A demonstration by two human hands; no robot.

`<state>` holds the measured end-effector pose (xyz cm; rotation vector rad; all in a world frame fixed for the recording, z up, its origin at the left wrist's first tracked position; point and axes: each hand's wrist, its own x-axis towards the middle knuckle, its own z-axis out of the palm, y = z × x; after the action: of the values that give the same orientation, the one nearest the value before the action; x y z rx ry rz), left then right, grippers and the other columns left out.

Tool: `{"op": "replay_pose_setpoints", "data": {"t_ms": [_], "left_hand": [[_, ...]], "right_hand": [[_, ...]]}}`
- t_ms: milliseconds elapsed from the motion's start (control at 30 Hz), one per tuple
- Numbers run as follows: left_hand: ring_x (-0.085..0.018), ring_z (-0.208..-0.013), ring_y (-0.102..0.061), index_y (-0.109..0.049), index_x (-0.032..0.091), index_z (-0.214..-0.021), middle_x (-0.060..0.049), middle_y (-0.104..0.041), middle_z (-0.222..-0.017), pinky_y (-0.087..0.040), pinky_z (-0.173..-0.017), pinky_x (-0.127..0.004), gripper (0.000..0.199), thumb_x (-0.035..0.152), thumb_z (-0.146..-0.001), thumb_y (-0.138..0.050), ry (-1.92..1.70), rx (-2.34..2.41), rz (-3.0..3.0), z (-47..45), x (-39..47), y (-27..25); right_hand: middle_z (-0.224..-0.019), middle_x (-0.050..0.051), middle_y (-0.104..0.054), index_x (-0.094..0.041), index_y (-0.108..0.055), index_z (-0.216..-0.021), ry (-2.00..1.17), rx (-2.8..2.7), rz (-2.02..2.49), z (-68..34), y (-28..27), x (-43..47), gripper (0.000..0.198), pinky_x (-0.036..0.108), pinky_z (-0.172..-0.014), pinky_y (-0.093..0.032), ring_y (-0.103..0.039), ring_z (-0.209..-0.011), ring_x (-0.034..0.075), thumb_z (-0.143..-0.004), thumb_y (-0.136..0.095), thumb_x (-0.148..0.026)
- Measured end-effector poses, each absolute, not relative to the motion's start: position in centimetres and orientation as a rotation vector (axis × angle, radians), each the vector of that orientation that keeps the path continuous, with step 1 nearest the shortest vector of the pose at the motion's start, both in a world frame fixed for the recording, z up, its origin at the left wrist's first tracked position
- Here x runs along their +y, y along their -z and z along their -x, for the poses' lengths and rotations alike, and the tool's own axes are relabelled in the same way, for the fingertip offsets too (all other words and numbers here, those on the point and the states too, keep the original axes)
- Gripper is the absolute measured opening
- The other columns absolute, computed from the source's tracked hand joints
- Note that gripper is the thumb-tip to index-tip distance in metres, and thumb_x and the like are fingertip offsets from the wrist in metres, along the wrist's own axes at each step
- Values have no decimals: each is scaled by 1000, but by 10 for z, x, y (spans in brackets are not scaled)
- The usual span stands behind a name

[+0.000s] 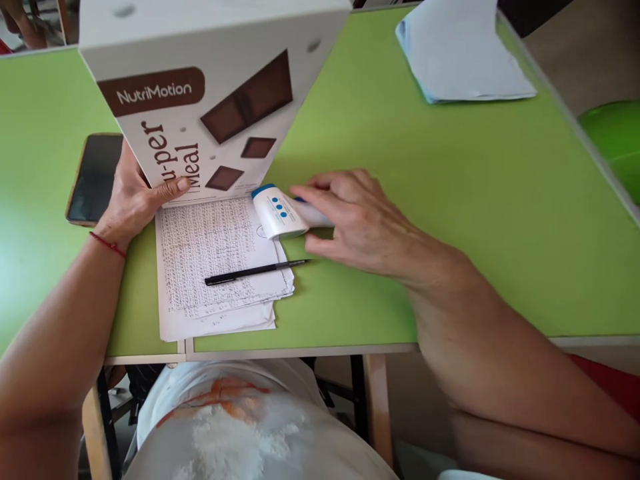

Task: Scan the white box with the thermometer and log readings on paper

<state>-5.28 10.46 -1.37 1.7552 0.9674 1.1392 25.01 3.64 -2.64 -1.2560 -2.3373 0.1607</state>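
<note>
A large white NutriMotion box (pixel 220 87) with brown chocolate pictures stands tilted over the papers. My left hand (pixel 135 193) grips its lower left edge, thumb on the printed front and fingers hidden behind. My right hand (pixel 357 217) is closed around the handle of a white and blue infrared thermometer (pixel 280 213), whose head points left, beside the box's lower right corner. Beneath them lies a stack of handwritten papers (pixel 210 260). Across the stack rests a black pen (pixel 255 272), its tip past the right edge.
A dark phone (pixel 95 180) lies left of the box on the green table (pixel 500 220). Folded white sheets (pixel 465 53) lie at the back right. Beyond the table's right edge is a bright green object (pixel 615 147).
</note>
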Motion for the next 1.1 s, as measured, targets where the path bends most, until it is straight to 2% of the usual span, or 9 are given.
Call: {"op": "replay_pose_setpoints", "data": {"t_ms": [67,133,200,333,400,500,700,933,1100], "left_hand": [[-29,-122,-49,-45,24,-127,0,-61,-121,-40,-105,-49,84,59,-61,-84,-1097,1020,-1751,53,104,13],[-29,-123,-49,-44,24,-128,0,-61,-121,-40,-106,-48,85,58,-62,-84,-1093,1009,-1746,52,104,13],[-26,-120,-51,-44,24,-128,1,-61,-119,-40,-107,-46,83,55,-63,-85,-1098,975,-1740,53,105,14],[-23,-118,-53,-44,23,-124,4,-63,-116,-39,-111,-46,78,44,-64,-89,-1124,893,-1724,53,109,20],[-23,-118,-53,-45,23,-121,4,-61,-119,-40,-112,-46,74,38,-64,-90,-1166,809,-1713,53,111,22],[-23,-120,-53,-47,22,-119,3,-57,-127,-40,-114,-46,72,31,-64,-91,-1186,760,-1721,52,112,24],[-22,-122,-52,-43,22,-123,3,-59,-125,-40,-115,-46,74,31,-67,-90,-1139,779,-1772,53,114,25],[-22,-125,-50,-31,28,-138,3,-53,-131,-39,-116,-45,88,32,-71,-87,-1144,701,-1813,51,114,25],[-21,-125,-51,-40,25,-123,4,-57,-125,-41,-115,-43,70,24,-70,-87,-1132,620,-1802,49,114,25]], "right_hand": [[-96,12,-63,-24,-63,-113,-198,-2323,1149,-244,17,27,39,46,-80,-46,-57,-93,30,-74,-62,-20],[-78,5,-62,-27,-66,-97,-313,-2379,1040,-239,11,18,21,36,-65,-45,-58,-74,22,-78,-61,-20],[-61,0,-56,-27,-65,-80,-414,-2464,1037,-236,9,11,7,32,-52,-36,-51,-57,16,-81,-60,-22],[-52,-1,-50,-24,-56,-62,-488,-2485,1135,-236,11,8,18,31,-46,-24,-44,-48,13,-79,-60,-23],[-49,-4,-48,-24,-54,-62,-511,-2404,1132,-234,9,8,16,29,-44,-25,-43,-45,11,-75,-61,-19],[-54,-4,-55,-25,-56,-68,-632,-2085,1202,-226,4,6,12,26,-42,-34,-48,-46,9,-72,-59,-13],[-57,-2,-61,-27,-55,-67,-885,-1747,1234,-203,14,-2,11,28,-39,-41,-48,-44,11,-72,-61,-19],[-57,-2,-61,-28,-52,-65,-803,-1763,1303,-195,32,-6,16,31,-44,-46,-52,-47,14,-75,-65,-28],[-56,-3,-60,-26,-52,-63,-776,-1787,1247,-197,38,-5,18,29,-47,-45,-52,-49,13,-78,-62,-30]]}}
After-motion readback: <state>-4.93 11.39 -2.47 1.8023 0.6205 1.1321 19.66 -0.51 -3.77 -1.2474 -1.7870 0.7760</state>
